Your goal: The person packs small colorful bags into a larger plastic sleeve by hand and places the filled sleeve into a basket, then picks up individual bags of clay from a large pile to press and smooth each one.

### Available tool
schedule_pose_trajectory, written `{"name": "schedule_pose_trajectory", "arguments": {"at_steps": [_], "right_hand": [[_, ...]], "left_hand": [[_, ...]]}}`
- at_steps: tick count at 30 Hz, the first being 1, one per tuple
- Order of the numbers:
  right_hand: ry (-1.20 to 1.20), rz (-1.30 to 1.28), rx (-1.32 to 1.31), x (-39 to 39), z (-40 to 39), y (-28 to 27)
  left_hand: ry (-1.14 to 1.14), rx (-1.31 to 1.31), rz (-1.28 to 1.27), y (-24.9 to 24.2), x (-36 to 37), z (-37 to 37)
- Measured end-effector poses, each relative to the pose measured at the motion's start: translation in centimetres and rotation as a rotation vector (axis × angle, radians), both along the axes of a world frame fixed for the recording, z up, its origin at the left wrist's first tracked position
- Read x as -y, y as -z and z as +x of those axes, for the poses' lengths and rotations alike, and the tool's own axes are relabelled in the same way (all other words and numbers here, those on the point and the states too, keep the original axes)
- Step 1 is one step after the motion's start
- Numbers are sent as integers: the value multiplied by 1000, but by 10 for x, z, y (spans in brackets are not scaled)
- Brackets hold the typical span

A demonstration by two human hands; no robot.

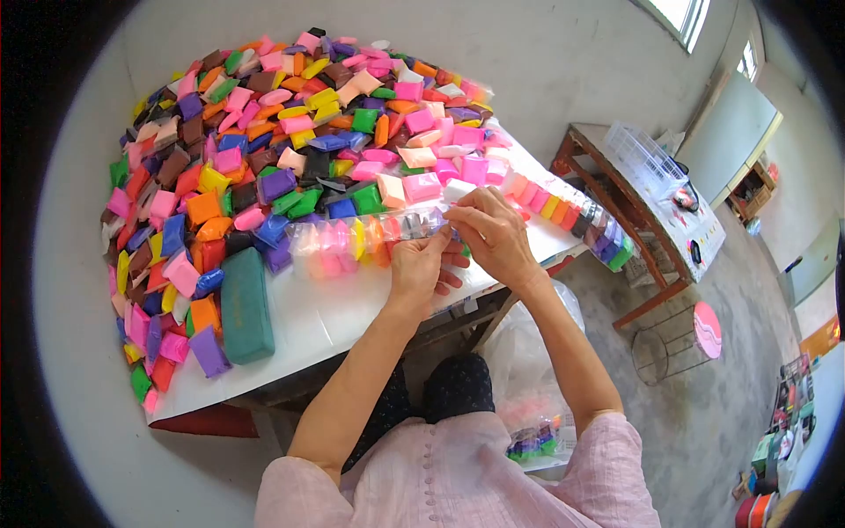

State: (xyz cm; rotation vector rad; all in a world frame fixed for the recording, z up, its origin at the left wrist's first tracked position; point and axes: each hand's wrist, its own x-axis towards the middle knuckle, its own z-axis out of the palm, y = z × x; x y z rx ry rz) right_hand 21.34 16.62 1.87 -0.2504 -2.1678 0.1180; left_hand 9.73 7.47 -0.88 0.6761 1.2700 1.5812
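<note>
A long clear plastic bag (333,248) lies across the front part of the table, packed with a row of small soft packets running from pink through yellow and orange to black and purple. My left hand (419,271) is closed around the bag near its right end, thumb on top. At that same end, my right hand (491,231) pinches the plastic, its fingertips close to my left thumb. What exactly lies between the right fingertips is too small to see. Behind both hands rises a big heap of colourful small packets (290,132).
A green oblong box (246,304) sits left on the white tabletop (308,317). Another filled bag (572,216) lies at the table's right end. Below hangs a plastic bag with packets (537,422). Rightward stand a wooden table (607,176) with a white basket (644,163) and a pink-topped stool (707,330).
</note>
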Motion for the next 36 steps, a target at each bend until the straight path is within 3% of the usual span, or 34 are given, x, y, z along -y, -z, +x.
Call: {"name": "schedule_pose_trajectory", "arguments": {"at_steps": [23,36], "right_hand": [[53,273,79,3,3,13],[74,336,65,3,3,21]], "left_hand": [[-120,154,-19,-10,-4,3],[-42,192,0,1,-2,-4]]}}
